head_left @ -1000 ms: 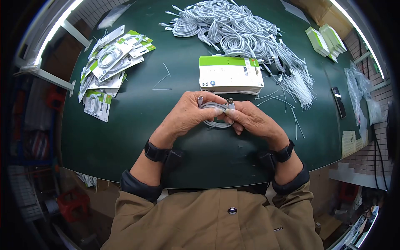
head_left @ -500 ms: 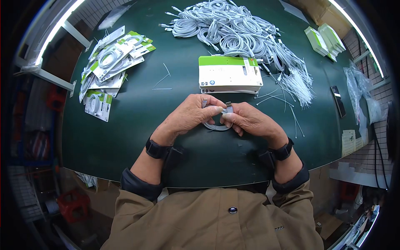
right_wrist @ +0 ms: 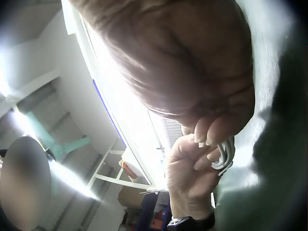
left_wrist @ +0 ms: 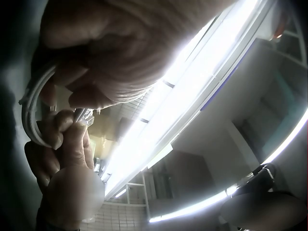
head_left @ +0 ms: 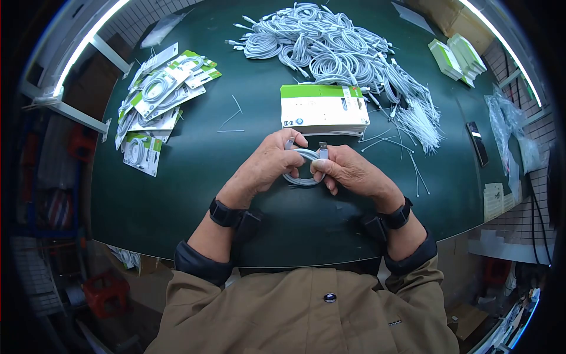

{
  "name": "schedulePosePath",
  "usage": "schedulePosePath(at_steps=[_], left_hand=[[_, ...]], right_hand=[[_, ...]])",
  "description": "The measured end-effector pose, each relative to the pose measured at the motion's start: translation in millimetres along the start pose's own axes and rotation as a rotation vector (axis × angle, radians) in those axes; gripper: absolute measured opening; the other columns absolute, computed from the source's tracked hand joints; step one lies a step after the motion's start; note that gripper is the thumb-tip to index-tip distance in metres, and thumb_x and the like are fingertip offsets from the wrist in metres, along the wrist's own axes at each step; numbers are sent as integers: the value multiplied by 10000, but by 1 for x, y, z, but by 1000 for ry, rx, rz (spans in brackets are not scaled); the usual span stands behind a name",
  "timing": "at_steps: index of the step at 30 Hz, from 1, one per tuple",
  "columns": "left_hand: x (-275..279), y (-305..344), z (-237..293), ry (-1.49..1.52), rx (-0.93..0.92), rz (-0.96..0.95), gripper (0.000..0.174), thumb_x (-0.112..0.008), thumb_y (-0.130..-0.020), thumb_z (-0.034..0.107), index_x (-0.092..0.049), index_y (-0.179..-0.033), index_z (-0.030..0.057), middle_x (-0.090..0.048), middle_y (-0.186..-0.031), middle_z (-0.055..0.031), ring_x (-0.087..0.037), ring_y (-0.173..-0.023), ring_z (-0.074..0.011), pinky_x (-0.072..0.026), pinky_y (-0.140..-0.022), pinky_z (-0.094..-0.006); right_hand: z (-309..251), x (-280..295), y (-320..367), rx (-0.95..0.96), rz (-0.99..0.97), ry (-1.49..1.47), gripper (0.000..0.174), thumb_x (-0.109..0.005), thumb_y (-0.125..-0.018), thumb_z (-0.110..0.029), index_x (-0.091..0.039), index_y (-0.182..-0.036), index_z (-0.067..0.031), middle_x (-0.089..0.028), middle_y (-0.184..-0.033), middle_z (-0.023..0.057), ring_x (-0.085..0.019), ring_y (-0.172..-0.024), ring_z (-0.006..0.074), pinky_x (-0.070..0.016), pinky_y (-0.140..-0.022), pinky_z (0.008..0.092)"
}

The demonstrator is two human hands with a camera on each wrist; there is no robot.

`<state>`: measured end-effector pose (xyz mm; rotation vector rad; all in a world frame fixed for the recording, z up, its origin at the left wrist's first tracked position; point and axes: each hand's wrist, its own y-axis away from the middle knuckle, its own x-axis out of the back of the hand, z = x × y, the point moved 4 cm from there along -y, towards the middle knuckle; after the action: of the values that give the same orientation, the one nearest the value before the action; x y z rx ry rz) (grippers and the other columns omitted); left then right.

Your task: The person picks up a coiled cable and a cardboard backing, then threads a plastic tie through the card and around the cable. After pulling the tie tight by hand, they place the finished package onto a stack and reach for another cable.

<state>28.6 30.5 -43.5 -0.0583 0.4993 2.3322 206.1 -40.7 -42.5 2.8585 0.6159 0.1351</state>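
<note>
Between the two hands is a small coil of grey-white cable (head_left: 304,182), held above the dark green table. The left hand (head_left: 266,164) grips the coil's left side, one plug standing up by its fingers. On the right side the right hand (head_left: 354,171) pinches the coil between thumb and fingers, with a metal USB plug (head_left: 323,150) pointing up beside the thumb. In the left wrist view the coil (left_wrist: 31,111) curves past the fingers of both hands. The right wrist view shows a short part of the cable loops (right_wrist: 225,155) at the fingertips.
Beyond the hands lies a stack of green-and-white cards (head_left: 323,109), with a large heap of coiled cables (head_left: 336,53) behind it. White ties (head_left: 420,121) spread to the right, near a phone (head_left: 477,143). Packaged cables (head_left: 156,88) are piled at left.
The left fingers have shifted on the coil, leaving more of its upper part showing between the hands. The right hand keeps its pinch by the USB plug.
</note>
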Motion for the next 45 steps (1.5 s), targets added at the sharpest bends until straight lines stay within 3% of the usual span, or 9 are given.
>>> schedulePosePath(at_steps=[13, 19, 22, 25, 26, 30, 36, 39, 45], left_hand=[[1, 8, 15, -28, -102, 93, 461, -761, -753, -8, -543, -1158, 12, -679, -869, -72, -662, -682, -115, -557, -603, -240], [-6, 4, 11, -43, -127, 133, 638, -814, -792, 41, -507, -1345, -40, -679, -929, -74, -666, -737, -118, -541, -669, -218], [2, 1, 14, -133, -331, 192, 800, -821, -819, 74, -412, -1496, -43, -671, -1069, -101, -665, -888, -150, -547, -757, -237], [-3, 20, 44, -665, -819, 595, 902, -816, -833, 69, -319, -1581, -13, -649, -1180, -120, -641, -1034, -182, -546, -798, -261], [-13, 35, 57, -778, -943, 751, 798, -799, -818, 24, -429, -1525, 16, -647, -1223, -116, -645, -1080, -221, -553, -803, -302], [-46, 50, 57, -838, -917, 433, 610, -795, -798, -4, -601, -1371, 69, -641, -1265, -127, -665, -1094, -299, -562, -850, -391], [-78, 27, 46, -1020, -898, 313, 609, -770, -861, 33, -556, -1431, 56, -661, -1226, -178, -651, -1143, -412, -555, -916, -472], [-73, 21, 45, -1012, -896, 265, 597, -761, -881, 23, -561, -1442, 60, -696, -1183, -164, -684, -1044, -379, -567, -861, -444], [-58, 25, 48, -772, -904, 218, 508, -814, -832, 34, -679, -1313, 125, -736, -1032, -106, -714, -868, -286, -584, -796, -396]], right_hand=[[-8, 2, 6, 87, 5, -78, 304, -576, -1096, -238, -649, -903, -14, -625, -775, 2, -643, -603, 77, -537, -576, 231], [-1, 7, 2, 97, 71, -38, 306, -582, -1095, -245, -673, -955, 12, -634, -788, 8, -645, -609, 78, -552, -588, 234], [-4, 12, 4, 116, 169, -94, 314, -577, -1098, -249, -692, -1008, 28, -644, -820, 14, -644, -624, 75, -555, -590, 232], [-11, 18, 8, 165, 251, -233, 320, -569, -1103, -251, -698, -1064, 39, -642, -839, 10, -620, -634, 62, -554, -594, 228], [-12, 20, 9, 178, 259, -285, 322, -569, -1105, -254, -698, -1085, 40, -636, -836, 4, -606, -636, 57, -554, -598, 227], [-21, 20, 14, 249, 258, -514, 320, -584, -1103, -282, -683, -1079, 20, -605, -828, -16, -549, -648, 38, -536, -604, 223], [-10, 25, 11, 264, 210, -655, 296, -600, -1096, -307, -640, -968, -43, -593, -863, -22, -526, -655, 32, -480, -590, 213], [-7, 26, 7, 221, 175, -817, 284, -636, -1078, -269, -634, -1171, 0, -614, -891, -13, -520, -653, 31, -470, -593, 206], [-22, 27, 17, 312, 304, -662, 654, -713, -1025, -170, -383, -1551, 34, -659, -955, 35, -573, -710, 48, -468, -594, 205]])
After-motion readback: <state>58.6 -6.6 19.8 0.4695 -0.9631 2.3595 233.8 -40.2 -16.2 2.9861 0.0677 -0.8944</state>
